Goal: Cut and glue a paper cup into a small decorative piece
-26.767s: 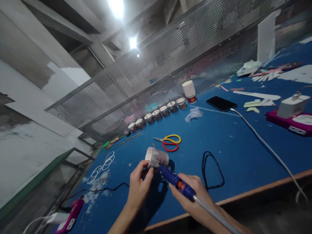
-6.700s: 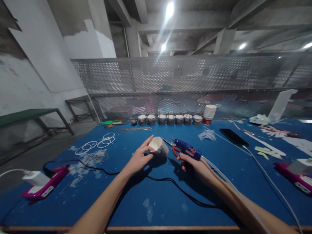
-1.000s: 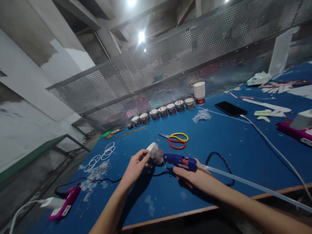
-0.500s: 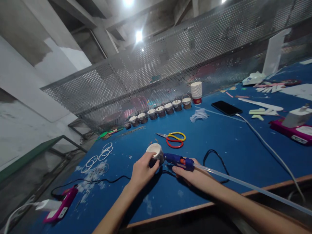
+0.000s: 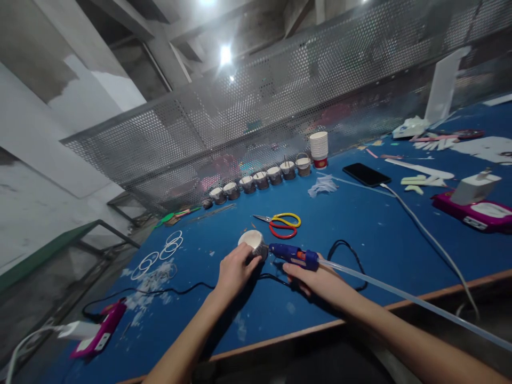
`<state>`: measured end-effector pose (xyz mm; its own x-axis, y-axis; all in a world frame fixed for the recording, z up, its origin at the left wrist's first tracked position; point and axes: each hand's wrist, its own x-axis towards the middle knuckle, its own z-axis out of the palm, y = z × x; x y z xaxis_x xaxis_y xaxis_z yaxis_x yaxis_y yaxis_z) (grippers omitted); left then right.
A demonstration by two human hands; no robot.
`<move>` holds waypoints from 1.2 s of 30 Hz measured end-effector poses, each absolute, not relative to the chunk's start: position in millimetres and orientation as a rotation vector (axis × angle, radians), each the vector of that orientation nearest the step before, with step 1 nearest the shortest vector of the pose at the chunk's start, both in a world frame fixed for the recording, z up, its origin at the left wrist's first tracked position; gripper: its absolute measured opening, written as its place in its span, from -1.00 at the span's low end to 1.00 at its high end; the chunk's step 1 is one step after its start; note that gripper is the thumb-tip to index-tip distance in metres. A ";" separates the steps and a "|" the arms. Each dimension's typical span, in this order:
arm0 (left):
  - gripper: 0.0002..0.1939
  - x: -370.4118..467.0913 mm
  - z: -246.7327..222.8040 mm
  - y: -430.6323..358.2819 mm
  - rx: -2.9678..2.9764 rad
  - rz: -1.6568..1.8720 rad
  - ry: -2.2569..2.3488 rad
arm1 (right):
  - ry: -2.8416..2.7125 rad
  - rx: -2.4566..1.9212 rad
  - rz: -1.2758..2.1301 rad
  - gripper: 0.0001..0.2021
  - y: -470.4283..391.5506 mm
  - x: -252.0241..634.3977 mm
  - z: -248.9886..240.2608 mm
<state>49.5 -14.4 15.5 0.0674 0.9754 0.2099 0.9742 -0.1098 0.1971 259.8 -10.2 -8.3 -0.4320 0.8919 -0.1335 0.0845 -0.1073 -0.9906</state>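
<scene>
My left hand (image 5: 236, 266) is closed around a small paper cup (image 5: 253, 240) with a white inside and a greyish wrapped wall, resting on the blue table (image 5: 192, 314). In my right hand (image 5: 314, 277) is a blue hot glue gun (image 5: 290, 253). Its nozzle points left at the cup's side, close to the wall; whether it touches I cannot tell. A long clear glue stick (image 5: 384, 288) sticks out from its back over my right forearm. Just beyond the cup lie scissors (image 5: 282, 224) with one yellow and one red handle.
Several similar cups (image 5: 260, 180) line the back by a perforated metal screen, beside a stack of paper cups (image 5: 319, 146). White rings (image 5: 172, 245) and a magenta power strip (image 5: 104, 330) lie left. A phone (image 5: 366, 174) and another magenta strip (image 5: 472, 210) are right.
The view has shifted slightly. The glue gun's nozzle sits a little further from the cup's wall. Both hands keep their holds.
</scene>
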 end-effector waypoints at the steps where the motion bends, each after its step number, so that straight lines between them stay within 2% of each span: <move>1: -0.86 48.7 15.9 -15.1 2.273 0.455 2.095 | -1.521 -1.087 1.620 -0.66 -10.1 260.8 -7.6; 5: -0.47 42.6 23.2 -24.9 2.232 0.536 1.992 | -1.470 -1.061 1.668 -0.65 -8.2 270.7 -1.6; 6: -0.43 39.8 26.7 -28.1 2.232 0.572 1.953 | -1.455 -1.059 1.663 -0.65 -7.4 274.9 0.4; 12: -0.66 15.3 48.6 -27.4 2.255 0.901 1.843 | -1.435 -1.107 1.572 -0.63 -2.9 303.5 9.9; 14: -0.59 10.8 49.1 -18.8 2.214 0.937 1.803 | -1.423 -1.111 1.555 -0.63 -1.4 312.0 12.1; 16: -0.40 11.4 44.9 -9.0 2.135 0.869 1.716 | -1.443 -1.128 1.515 -0.62 1.4 320.9 14.9; 18: -0.29 16.0 38.3 0.8 2.075 0.776 1.656 | -1.505 -1.169 1.438 -0.62 6.3 331.2 18.9; 23: -0.29 24.6 27.6 28.7 1.976 0.956 1.860 | -1.689 -1.315 1.196 -0.68 27.4 358.0 35.1; 27: -0.25 23.0 26.2 52.7 1.833 1.181 2.104 | -1.941 -1.424 0.791 -0.77 49.8 367.0 48.2; 33: -0.18 24.6 14.6 65.2 1.749 1.178 2.204 | -2.124 -1.465 0.430 -0.95 80.8 364.3 44.2; 36: -0.12 22.1 11.2 61.2 1.756 1.167 2.194 | -2.200 -1.463 0.335 -0.92 89.4 365.4 36.0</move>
